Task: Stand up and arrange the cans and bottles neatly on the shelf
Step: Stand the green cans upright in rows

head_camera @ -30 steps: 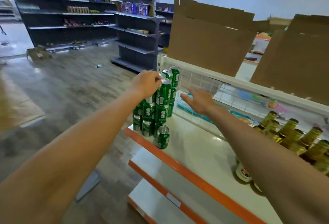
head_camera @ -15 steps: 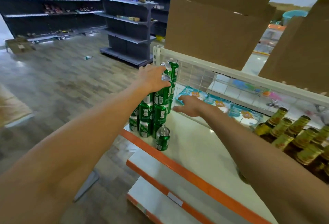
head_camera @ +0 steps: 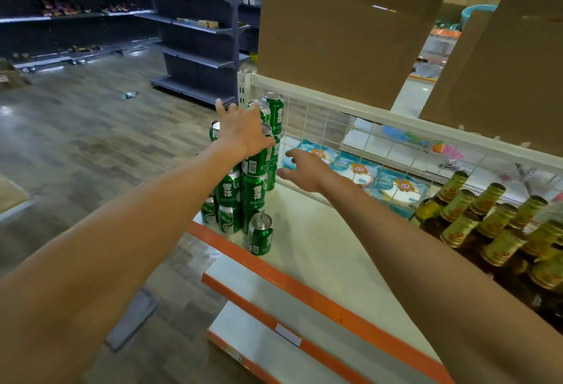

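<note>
Left hand [head_camera: 243, 133] has opened since half a second ago: it was curled over the top can, and its fingers are now splayed and hold nothing. Its heel sits over or against the upper can of the stack [head_camera: 251, 191]; contact can't be told. Right hand [head_camera: 304, 170] has lifted off the shelf [head_camera: 320, 255], fingers loose and apart, empty, just beside the stack's right flank, likely guarding against a topple while the left lets go. Near to far: orange lip [head_camera: 304, 287] runs along the shelf front, with lower tiers below it. Lone can [head_camera: 260, 237] stands upright at the front edge, just in front of the stack and not lined up with it, so probably next to be placed. Bottles [head_camera: 487, 222] with gold foil necks are grouped upright at right, well apart from the cans, with bare shelf between. The stack sits at the shelf's left end, several cans high and a bit staggered, its back cans near the mesh [head_camera: 320, 127]. The mesh blocks any push further back. Packets [head_camera: 356, 170] lie behind it on the other side, cardboard [head_camera: 335, 36] stands above it, and dark racks [head_camera: 198, 33] are far across the floor. Risk: the tall stack sits close to the left edge and looks easy to knock.
</note>
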`<state>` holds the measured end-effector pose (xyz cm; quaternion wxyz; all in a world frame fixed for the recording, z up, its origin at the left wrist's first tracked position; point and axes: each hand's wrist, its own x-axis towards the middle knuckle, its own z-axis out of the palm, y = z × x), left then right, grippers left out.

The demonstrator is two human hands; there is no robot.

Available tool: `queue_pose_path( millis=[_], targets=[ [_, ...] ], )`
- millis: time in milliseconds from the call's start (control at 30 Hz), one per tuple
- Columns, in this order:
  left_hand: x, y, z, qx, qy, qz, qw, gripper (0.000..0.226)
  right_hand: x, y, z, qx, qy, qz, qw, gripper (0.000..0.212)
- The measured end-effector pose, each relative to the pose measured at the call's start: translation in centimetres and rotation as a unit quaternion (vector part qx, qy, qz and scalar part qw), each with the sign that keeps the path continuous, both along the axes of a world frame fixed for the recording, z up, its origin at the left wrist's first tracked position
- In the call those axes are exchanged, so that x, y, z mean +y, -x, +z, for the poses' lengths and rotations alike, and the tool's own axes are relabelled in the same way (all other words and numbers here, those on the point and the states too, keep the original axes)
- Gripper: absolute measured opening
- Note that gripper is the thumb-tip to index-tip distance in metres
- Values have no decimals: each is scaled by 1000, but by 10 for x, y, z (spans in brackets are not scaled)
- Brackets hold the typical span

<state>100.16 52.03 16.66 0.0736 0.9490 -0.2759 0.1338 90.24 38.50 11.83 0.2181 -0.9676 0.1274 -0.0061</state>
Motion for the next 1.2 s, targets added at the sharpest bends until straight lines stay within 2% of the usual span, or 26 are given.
queue_pose_path(
  millis=[167, 267, 367, 500, 567, 700, 900, 1067, 1200],
  targets=[
    [-19, 13, 10, 11, 52, -54, 997, 88, 1, 6, 1, -145, -130, -29, 980, 72],
    [-35, 25, 16, 52, 91, -93, 990, 88, -2, 16, 3, -217, -202, -52, 954, 74],
    [-55, 42, 9, 86, 105, -131, 982, 87, -15, 26, -8, -253, -220, -91, 938, 75],
    [-79, 49, -12, 113, 69, -180, 975, 90, -39, 41, -34, -212, -227, -142, 940, 67],
    [-84, 48, -16, 91, 75, -203, 972, 74, -51, 49, -56, -173, -211, -172, 947, 69],
    [-79, 42, -17, 35, 148, -222, 963, 49, -68, 63, -110, -95, -221, -220, 945, 75],
    [-48, 18, -11, -9, 159, -160, 974, 42, -69, 76, -168, -35, -241, -255, 936, 77],
    [-8, -3, 11, -38, 147, -84, 985, 37, -54, 77, -188, -50, -255, -280, 924, 80],
    [21, -23, 23, -9, 79, -14, 997, 50, -51, 78, -186, -33, -220, -275, 935, 81]
  ],
)
